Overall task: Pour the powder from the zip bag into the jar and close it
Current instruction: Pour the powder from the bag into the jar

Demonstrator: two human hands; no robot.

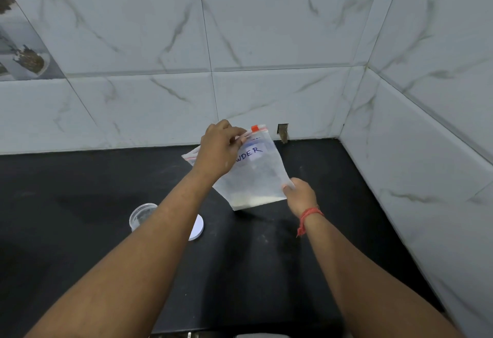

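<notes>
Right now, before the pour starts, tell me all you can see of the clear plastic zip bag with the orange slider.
The clear plastic zip bag is held upright above the black countertop, tilted slightly. Its orange slider sits at the top right end of the zip strip. A white label shows the handwritten letters "WDER". White powder lies along the bottom. The left hand pinches the top edge; the right hand pinches the lower right corner.

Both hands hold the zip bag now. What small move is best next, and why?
Probably the left hand should finish opening the top. It pinches the upper edge of the zip bag near the orange slider, while the right hand holds a lower corner. The powder lies at the bottom, and the jar stands open beside its lid.
</notes>
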